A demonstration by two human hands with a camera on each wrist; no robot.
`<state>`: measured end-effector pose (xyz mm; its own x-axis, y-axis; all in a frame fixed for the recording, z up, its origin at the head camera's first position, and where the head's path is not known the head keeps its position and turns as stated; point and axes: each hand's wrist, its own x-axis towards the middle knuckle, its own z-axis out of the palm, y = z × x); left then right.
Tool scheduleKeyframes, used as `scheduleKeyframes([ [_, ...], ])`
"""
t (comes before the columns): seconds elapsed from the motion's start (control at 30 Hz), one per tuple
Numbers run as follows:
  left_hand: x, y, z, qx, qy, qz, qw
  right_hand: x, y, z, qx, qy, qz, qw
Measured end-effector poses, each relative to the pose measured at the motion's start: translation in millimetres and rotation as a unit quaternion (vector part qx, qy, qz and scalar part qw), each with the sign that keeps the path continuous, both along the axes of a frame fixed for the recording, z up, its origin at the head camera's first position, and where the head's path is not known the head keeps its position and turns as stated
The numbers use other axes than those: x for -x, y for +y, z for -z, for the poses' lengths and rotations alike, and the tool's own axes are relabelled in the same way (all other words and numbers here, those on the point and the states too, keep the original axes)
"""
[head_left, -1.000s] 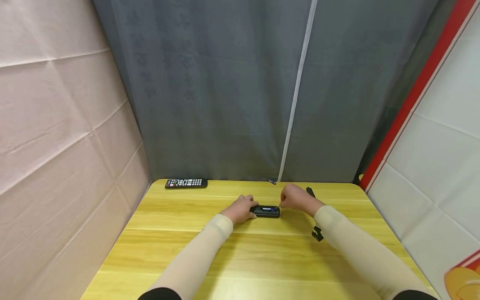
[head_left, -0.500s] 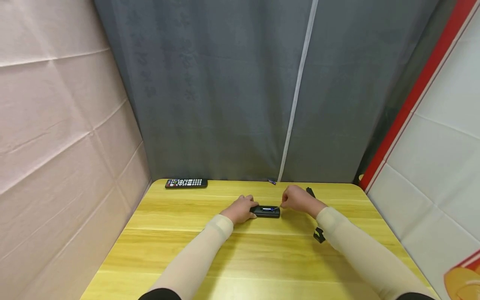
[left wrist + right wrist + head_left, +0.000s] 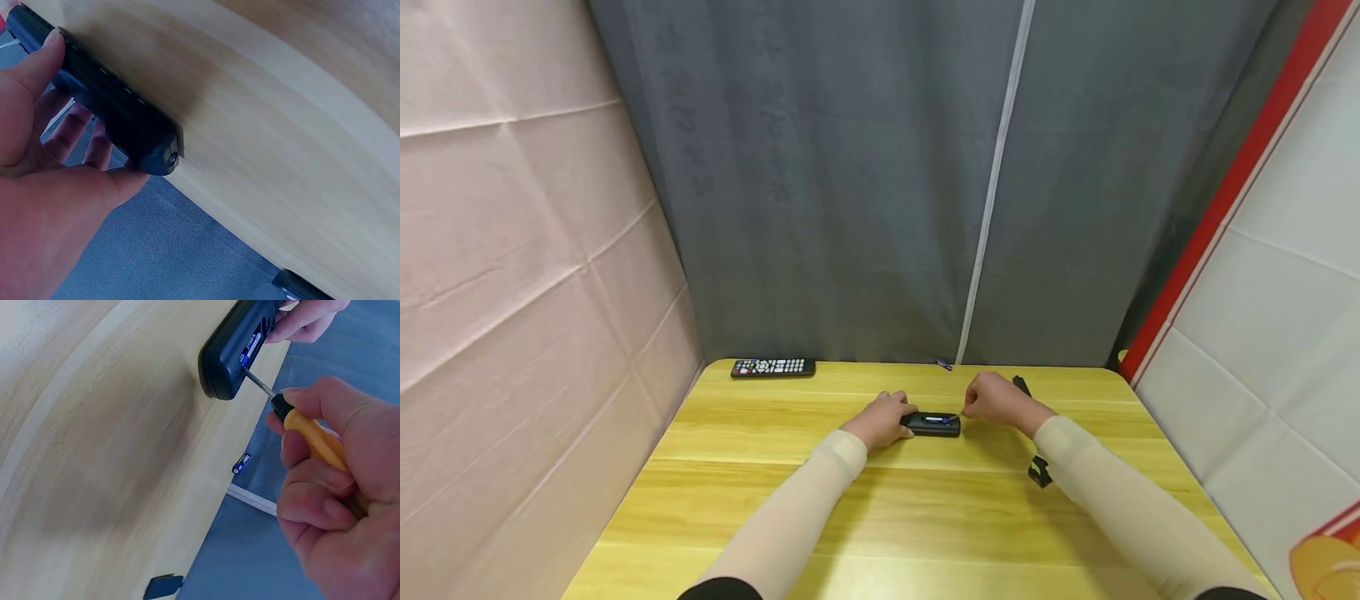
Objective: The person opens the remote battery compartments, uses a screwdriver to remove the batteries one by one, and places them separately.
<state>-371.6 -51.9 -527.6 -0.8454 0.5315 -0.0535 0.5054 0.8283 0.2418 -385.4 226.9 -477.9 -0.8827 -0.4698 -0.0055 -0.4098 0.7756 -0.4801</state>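
A black remote control (image 3: pixel 913 423) lies button side down, its battery compartment uncovered. My left hand (image 3: pixel 880 417) grips it at its left end, thumb on the near side, as the left wrist view shows. A blue battery (image 3: pixel 251 349) sits in the compartment. With curled fingers my right hand (image 3: pixel 337 481) holds a screwdriver (image 3: pixel 315 439) by its yellow-orange handle. The metal shaft reaches to the near end of the battery; the tip's exact contact is hard to make out. In the head view my right hand (image 3: pixel 996 397) is just right of the remote.
A second remote control (image 3: pixel 772 367) lies button side up at the back left. A loose blue battery (image 3: pixel 944 364) is at the back edge. A long black object (image 3: pixel 1039 472) lies partly hidden beneath the right forearm. A grey curtain (image 3: pixel 850 208) hangs behind the wooden table (image 3: pixel 880 517).
My right hand has shifted very slightly right and down with the screwdriver. The left hand and the remote stay where they were.
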Motion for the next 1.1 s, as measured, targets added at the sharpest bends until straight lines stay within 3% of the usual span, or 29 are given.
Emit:
scheduleKeyframes([
  [0.2,5.3,0.9,8.9,0.006,-0.001,0.005,1.0,4.5,15,-14.1,0.098,0.023,0.065,0.9928],
  [0.43,4.2,0.1,2.3,-0.004,-0.002,0.001,1.0,6.4,12,-10.1,0.091,0.027,0.069,0.9931],
  [0.83,5.7,4.4,3.4,0.002,0.004,0.009,1.0,-0.7,30,1.7,0.112,0.03,0.089,0.9893],
  [0.97,6.6,4.5,4.9,0.001,0.006,0.008,1.0,-10.3,44,11.1,0.132,0.042,0.144,0.9799],
  [1.1,6.8,5.0,3.9,-0.001,-0.001,0.006,1.0,-21.8,67,25.0,0.165,0.05,0.212,0.9619],
])
